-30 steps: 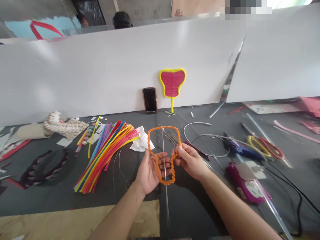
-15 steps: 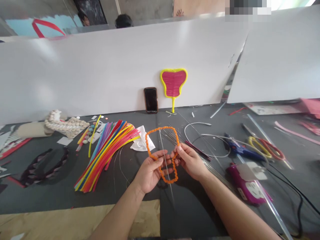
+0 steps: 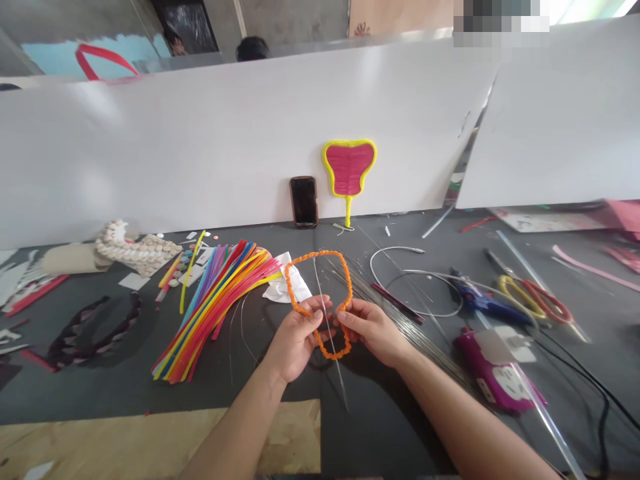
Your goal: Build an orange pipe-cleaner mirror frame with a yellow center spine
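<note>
Between my hands is an orange twisted pipe-cleaner frame (image 3: 349, 275), bent into a fan-like outline with a narrow waist. A thin straight wire (image 3: 323, 293) runs lengthwise down its middle and sticks out below. My left hand (image 3: 299, 337) pinches the frame's left side at the waist, thumb on top. My right hand (image 3: 367, 327) grips the right side at the same height, its fingertips partly hidden behind the frame. Beyond them a finished-looking fan (image 3: 349, 170), magenta with a yellow rim and handle, leans upright against the white board beside a phone (image 3: 304, 201).
A bundle of coloured pipe cleaners (image 3: 215, 310) lies left, near a dark braided headband (image 3: 93, 333). On the right are loose wires (image 3: 400, 313), a blue glue gun (image 3: 487, 300), scissors (image 3: 535, 297) and a magenta power strip (image 3: 495, 373) with cords. The white board (image 3: 200, 147) bounds the back.
The orange frame has moved slightly left and tilted. My right hand has shifted a little left and lower along its side, and the view has moved slightly.
</note>
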Demonstrator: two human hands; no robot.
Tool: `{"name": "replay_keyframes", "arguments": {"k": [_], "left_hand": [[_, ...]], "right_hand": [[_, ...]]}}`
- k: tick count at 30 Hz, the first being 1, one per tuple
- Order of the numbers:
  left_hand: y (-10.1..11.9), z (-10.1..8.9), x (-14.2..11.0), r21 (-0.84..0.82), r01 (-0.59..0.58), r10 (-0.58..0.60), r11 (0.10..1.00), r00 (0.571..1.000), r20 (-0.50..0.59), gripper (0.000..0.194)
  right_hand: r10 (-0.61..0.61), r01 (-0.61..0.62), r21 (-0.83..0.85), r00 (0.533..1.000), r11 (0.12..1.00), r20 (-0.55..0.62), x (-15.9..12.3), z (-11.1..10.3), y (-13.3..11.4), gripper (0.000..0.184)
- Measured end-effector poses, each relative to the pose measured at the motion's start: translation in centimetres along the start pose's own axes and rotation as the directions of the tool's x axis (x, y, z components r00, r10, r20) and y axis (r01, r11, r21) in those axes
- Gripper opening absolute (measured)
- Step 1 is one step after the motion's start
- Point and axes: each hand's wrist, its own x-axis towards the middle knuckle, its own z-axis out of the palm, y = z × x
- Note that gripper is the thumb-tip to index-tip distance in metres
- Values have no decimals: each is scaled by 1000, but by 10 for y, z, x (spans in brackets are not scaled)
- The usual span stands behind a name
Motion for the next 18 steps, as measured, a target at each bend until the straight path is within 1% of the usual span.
{"name": "replay_keyframes", "arguments": {"k": [5, 8, 10, 11, 12, 13, 14, 15, 16, 17, 18], "left_hand": [[1, 0, 1, -9, -44, 44, 999, 998, -53, 25], [2, -2, 3, 0, -76, 76, 997, 994, -80, 32], [3, -6, 6, 23, -130, 132, 991, 984, -120, 36], [4, -8, 7, 53, -169, 175, 984, 973, -149, 38], [6, -10, 8, 108, -221, 238, 969, 953, -188, 39], [7, -11, 8, 194, -283, 325, 939, 916, -236, 41], [9, -13, 7, 315, -352, 442, 881, 852, -283, 43], [11, -13, 6, 458, -409, 571, 789, 763, -302, 45], [13, -13, 5, 600, -439, 686, 669, 674, -273, 45], [16, -11, 3, 720, -440, 765, 536, 614, -195, 42], [18, -8, 1, 807, -426, 799, 409, 595, -90, 37]], "right_hand": [[25, -26, 17, 998, 999, 64, -1, -1, 1, 27], [38, -39, 13, 997, 999, 71, -1, 0, 1, 27], [34, -34, 16, 998, 999, 51, 0, 0, 1, 26], [27, -28, 25, 999, 999, 39, 0, 1, 2, 26], [21, -22, 34, 999, 999, 29, 0, 1, 2, 26], [17, -18, 43, 1000, 999, 23, 0, 1, 2, 26], [16, -17, 50, 1000, 999, 19, -1, 1, 2, 27], [17, -18, 54, 1000, 998, 17, -1, 2, 3, 28], [20, -21, 57, 1000, 998, 18, -1, 2, 3, 29], [22, -24, 62, 999, 998, 25, -1, 2, 4, 30], [22, -25, 70, 999, 997, 38, -2, 2, 4, 30]]}}
